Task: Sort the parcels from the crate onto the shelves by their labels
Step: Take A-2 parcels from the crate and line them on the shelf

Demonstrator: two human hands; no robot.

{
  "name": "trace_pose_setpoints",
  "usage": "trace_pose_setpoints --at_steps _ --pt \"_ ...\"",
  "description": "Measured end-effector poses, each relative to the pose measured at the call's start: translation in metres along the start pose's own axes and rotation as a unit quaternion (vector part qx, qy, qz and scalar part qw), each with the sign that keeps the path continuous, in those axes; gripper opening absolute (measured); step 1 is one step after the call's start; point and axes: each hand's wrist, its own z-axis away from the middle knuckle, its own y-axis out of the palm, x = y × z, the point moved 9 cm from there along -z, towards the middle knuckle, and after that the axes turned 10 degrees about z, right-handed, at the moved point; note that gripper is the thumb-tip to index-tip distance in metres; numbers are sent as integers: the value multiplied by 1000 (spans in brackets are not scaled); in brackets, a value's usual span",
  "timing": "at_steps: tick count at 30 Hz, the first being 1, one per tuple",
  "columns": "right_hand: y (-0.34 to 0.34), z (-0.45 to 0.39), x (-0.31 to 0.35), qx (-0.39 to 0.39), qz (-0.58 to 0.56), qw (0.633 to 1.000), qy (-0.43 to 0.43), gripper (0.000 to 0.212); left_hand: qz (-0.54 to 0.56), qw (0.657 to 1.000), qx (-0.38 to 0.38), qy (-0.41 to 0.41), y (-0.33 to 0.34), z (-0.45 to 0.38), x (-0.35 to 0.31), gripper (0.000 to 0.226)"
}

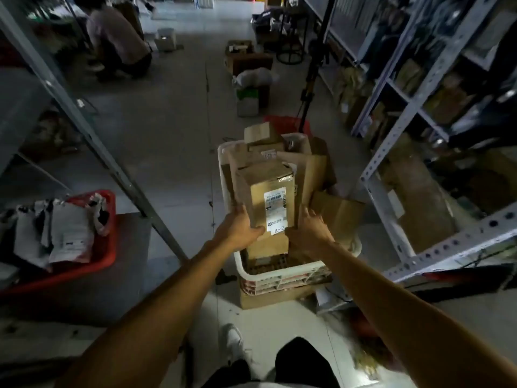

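Parcel in hand: tall brown cardboard box with a white shipping label, standing on end at the near side of the white slatted plastic crate, label face turned up toward the person so it can be read.
Label: white printed sticker with a barcode; the bottom reads "A-2", probably the shelf code.
Left hand: fingers wrapped on the box's left edge, thumb across the lower front beside the label; closed on the box.
Right hand: palm flat on the right side, fingers extended upward; pressed against the box, so the two hands clamp it between them.
Crate contents: more brown cardboard parcels packed upright and leaning behind the held box; sorting appears far from finished.
Destinations: grey perforated-steel shelving to the right, already stocked; a grey shelf post to the left.
Nearby: red plastic tray of grey mailer bags on the left.
Next step, judged: lift clear, carry to the matching shelf.
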Motion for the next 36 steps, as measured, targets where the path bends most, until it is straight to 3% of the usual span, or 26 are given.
trace_pose_setpoints --at_steps 8,14,18,20,23,27,36 --pt "27 -64 -11 33 -100 994 15 81 170 980 -75 -74 19 -26 7 79" --pt "44 -88 -23 67 -193 979 14 91 210 959 -139 -131 33 -38 21 95" --pt "63 -90 -26 69 -285 956 7 78 214 958 -156 -107 34 -38 11 63" --pt "72 -98 -29 64 -316 947 -18 78 220 955 -173 -97 21 -43 9 65" --pt "35 -74 -16 10 -341 939 -53 84 235 952 -182 -80 -8 -44 4 98" --pt "-4 -42 -2 -56 -407 906 -99 80 230 957 -175 -17 -39 -31 -26 78" --pt "-34 17 13 -127 -444 882 -95 97 268 959 -70 66 -44 7 -58 91"
